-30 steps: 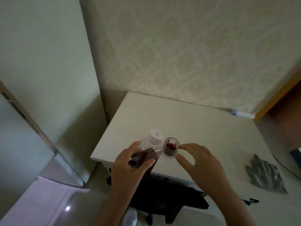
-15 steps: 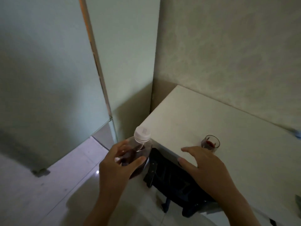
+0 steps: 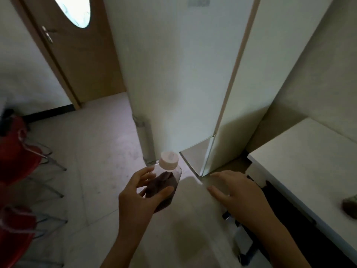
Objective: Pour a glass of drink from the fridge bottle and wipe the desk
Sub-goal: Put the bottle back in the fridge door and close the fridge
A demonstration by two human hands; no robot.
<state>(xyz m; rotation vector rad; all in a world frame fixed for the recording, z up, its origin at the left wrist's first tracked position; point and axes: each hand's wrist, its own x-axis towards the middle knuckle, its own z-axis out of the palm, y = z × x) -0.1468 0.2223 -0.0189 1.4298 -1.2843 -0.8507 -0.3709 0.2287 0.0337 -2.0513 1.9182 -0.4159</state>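
My left hand (image 3: pixel 139 198) grips a clear plastic bottle (image 3: pixel 164 187) with a pale cap, partly filled with dark red drink, held upright over the floor. My right hand (image 3: pixel 239 196) hovers empty to its right, fingers spread, pointing toward the base of the tall white fridge (image 3: pixel 185 78), whose door looks closed. The white desk (image 3: pixel 301 161) lies at the right edge. A blurred glass (image 3: pixel 350 206) with dark drink stands on it at the far right, partly cut off. The cloth is out of view.
A brown door (image 3: pixel 77 55) with an oval window stands at the back left. Red chairs (image 3: pixel 17 161) with metal legs line the left edge. A dark bag (image 3: pixel 286 219) sits under the desk. Pale tiled floor (image 3: pixel 96 151) spreads in front of the fridge.
The view has swung left from the desk to the fridge and door. The bottle in my left hand has moved away from the glass; my right hand has left the desk edge.
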